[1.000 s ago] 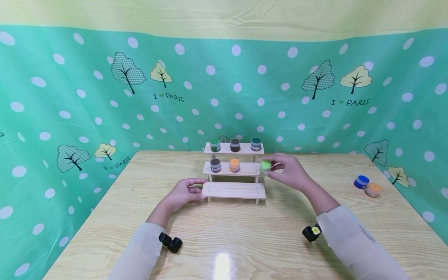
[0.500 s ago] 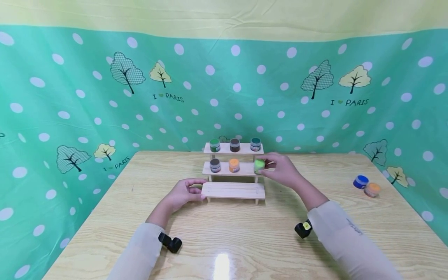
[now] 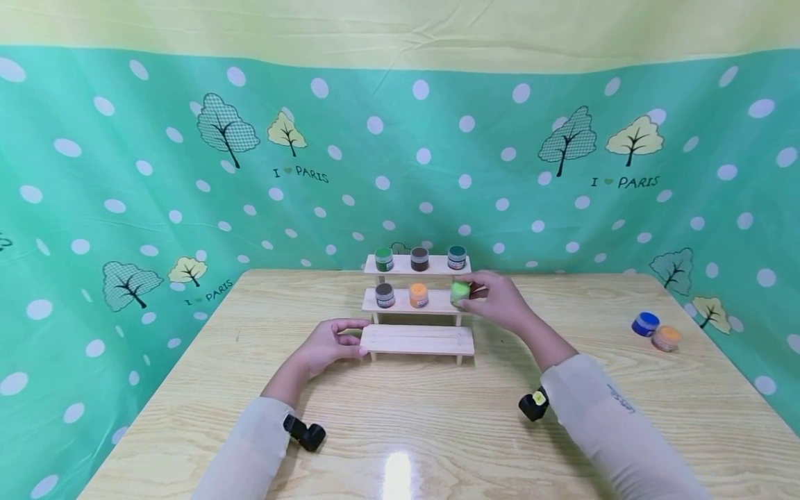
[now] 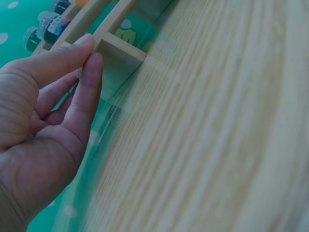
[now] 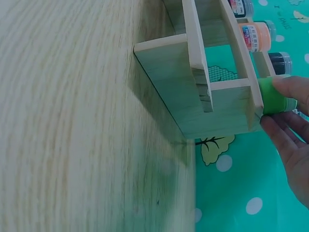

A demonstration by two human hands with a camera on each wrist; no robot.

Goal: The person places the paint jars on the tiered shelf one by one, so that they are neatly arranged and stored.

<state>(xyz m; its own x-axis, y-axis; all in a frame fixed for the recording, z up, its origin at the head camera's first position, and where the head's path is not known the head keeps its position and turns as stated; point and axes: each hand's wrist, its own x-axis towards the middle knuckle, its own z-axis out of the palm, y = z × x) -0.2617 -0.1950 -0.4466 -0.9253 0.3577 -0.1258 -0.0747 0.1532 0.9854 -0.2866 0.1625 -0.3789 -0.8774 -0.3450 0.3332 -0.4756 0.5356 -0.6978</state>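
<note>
A three-tier wooden display rack (image 3: 417,339) stands at the middle of the table. My left hand (image 3: 326,347) pinches the left end of its lowest board between thumb and fingers, as the left wrist view shows close up. With thumb and fingertips my right hand (image 3: 498,303) holds a light green paint jar (image 3: 459,293) upright at the right end of the middle tier. In the right wrist view the jar's base is right at the board (image 5: 256,104). Left of it on the same tier sit an orange jar (image 3: 419,296) and a dark grey jar (image 3: 385,296).
The top tier bears a green jar (image 3: 384,260), a dark brown jar (image 3: 419,260) and a teal jar (image 3: 457,257). A blue jar (image 3: 645,324) and another orange jar (image 3: 666,339) stand at the table's right. Behind the table hangs a dotted green curtain (image 3: 350,139).
My right hand has carried the light green jar leftward, from beside the rack onto the right end of the middle tier. My left hand has stayed in place at the lowest board.
</note>
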